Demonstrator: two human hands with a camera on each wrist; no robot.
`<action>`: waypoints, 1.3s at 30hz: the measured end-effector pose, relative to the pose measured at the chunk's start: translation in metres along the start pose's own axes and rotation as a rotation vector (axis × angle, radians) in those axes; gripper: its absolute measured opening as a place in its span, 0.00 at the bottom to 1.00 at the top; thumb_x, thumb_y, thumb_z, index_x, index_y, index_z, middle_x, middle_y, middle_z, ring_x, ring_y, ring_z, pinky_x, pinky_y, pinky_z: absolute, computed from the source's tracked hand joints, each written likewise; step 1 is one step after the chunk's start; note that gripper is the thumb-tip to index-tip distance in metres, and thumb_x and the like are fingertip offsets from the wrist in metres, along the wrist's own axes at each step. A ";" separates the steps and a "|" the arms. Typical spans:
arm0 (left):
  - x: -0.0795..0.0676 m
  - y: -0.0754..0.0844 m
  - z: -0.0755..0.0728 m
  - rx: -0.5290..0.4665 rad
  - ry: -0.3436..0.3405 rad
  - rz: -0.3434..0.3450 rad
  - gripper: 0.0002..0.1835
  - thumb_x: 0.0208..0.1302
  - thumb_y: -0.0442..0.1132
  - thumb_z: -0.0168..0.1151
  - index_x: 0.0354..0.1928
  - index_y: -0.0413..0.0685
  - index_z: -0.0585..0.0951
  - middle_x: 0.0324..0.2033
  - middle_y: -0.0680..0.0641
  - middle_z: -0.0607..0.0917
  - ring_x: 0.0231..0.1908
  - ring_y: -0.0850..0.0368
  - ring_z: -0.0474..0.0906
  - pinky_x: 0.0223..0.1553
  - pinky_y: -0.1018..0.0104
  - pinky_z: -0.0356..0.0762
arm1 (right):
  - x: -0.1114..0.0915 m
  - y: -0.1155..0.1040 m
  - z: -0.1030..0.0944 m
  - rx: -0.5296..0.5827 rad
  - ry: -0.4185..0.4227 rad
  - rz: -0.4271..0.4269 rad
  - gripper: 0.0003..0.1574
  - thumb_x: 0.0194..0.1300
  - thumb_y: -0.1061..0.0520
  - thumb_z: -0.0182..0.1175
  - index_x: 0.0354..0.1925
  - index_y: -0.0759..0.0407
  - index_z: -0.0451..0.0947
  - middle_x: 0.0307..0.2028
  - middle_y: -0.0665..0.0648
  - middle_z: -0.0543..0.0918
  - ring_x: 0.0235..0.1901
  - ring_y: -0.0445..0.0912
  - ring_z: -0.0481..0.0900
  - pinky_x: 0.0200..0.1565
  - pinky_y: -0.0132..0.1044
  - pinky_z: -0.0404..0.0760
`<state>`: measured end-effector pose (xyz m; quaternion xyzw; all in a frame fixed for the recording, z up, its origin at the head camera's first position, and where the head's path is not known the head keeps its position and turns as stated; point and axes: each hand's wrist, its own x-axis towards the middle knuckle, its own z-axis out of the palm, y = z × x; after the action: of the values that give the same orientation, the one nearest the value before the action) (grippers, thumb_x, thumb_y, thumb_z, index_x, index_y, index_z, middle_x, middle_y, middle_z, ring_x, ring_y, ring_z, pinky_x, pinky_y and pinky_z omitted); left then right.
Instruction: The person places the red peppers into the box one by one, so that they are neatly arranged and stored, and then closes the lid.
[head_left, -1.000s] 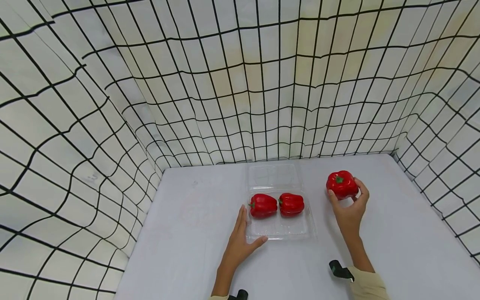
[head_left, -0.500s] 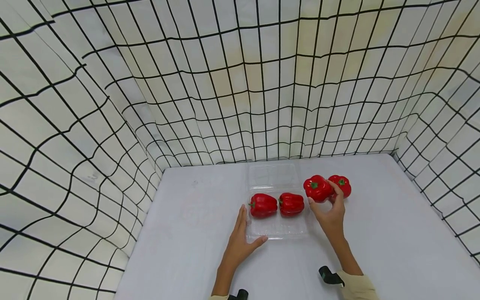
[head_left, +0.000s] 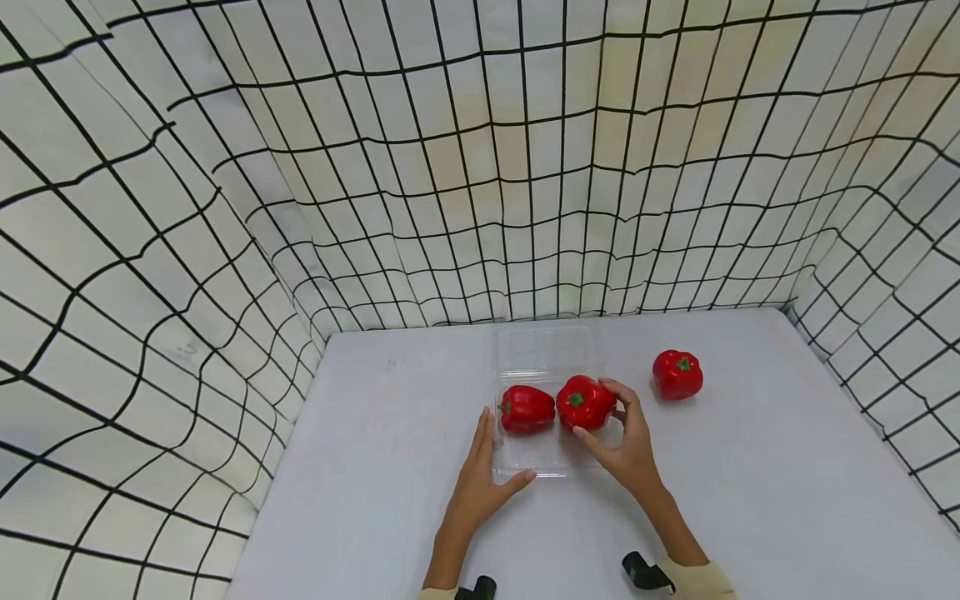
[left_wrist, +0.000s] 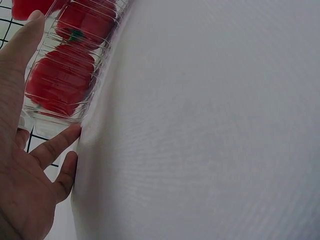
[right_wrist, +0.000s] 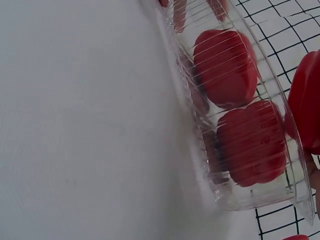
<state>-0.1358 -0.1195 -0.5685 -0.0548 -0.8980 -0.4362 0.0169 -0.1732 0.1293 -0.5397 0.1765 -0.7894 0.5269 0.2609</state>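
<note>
A clear plastic clamshell box (head_left: 525,461) lies with its lid (head_left: 546,350) folded back. In its far half is a red bell pepper (head_left: 527,409); a second boxed pepper (right_wrist: 252,145) is mostly hidden in the head view. My right hand (head_left: 632,450) grips another red bell pepper (head_left: 585,403) between thumb and fingers, just above that second one. This held pepper (right_wrist: 306,102) appears above the rim in the right wrist view. My left hand (head_left: 474,487) lies along the box's left side, fingers extended and thumb at the near edge.
One more red bell pepper (head_left: 677,374) stands on the white table (head_left: 780,467) right of the box. Black netting (head_left: 540,175) over pale walls encloses the table at the back and sides.
My right hand has carried its pepper leftward from beside the loose pepper to over the box's right part. The loose pepper stays behind. My left hand keeps its place at the box.
</note>
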 end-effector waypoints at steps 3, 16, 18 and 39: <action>0.000 0.000 0.000 0.002 -0.002 0.010 0.60 0.51 0.67 0.68 0.78 0.62 0.44 0.78 0.58 0.45 0.70 0.47 0.66 0.63 0.44 0.71 | 0.001 -0.005 0.003 -0.015 -0.031 -0.059 0.54 0.40 0.64 0.78 0.64 0.64 0.64 0.62 0.63 0.71 0.62 0.41 0.68 0.52 0.23 0.78; 0.000 0.000 0.000 0.002 0.018 0.037 0.60 0.51 0.66 0.69 0.78 0.61 0.44 0.78 0.55 0.48 0.71 0.45 0.64 0.60 0.44 0.74 | -0.004 -0.021 0.018 0.000 -0.168 -0.115 0.56 0.37 0.64 0.80 0.65 0.60 0.65 0.60 0.60 0.74 0.61 0.47 0.72 0.60 0.32 0.77; 0.000 0.000 0.000 -0.001 0.017 0.040 0.60 0.51 0.67 0.68 0.78 0.60 0.45 0.78 0.54 0.48 0.71 0.44 0.63 0.60 0.44 0.74 | -0.006 -0.023 0.021 -0.017 -0.192 -0.108 0.55 0.38 0.62 0.80 0.64 0.60 0.65 0.60 0.59 0.75 0.61 0.48 0.73 0.58 0.38 0.79; 0.000 0.001 -0.002 0.002 0.027 0.072 0.59 0.51 0.67 0.67 0.78 0.56 0.47 0.78 0.52 0.50 0.73 0.43 0.58 0.61 0.45 0.73 | -0.009 -0.026 0.044 -0.231 -0.379 0.011 0.42 0.49 0.44 0.76 0.60 0.51 0.73 0.54 0.54 0.75 0.56 0.50 0.76 0.51 0.48 0.84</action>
<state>-0.1361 -0.1204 -0.5668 -0.0813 -0.8955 -0.4353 0.0446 -0.1610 0.0787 -0.5395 0.2369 -0.8805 0.3918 0.1233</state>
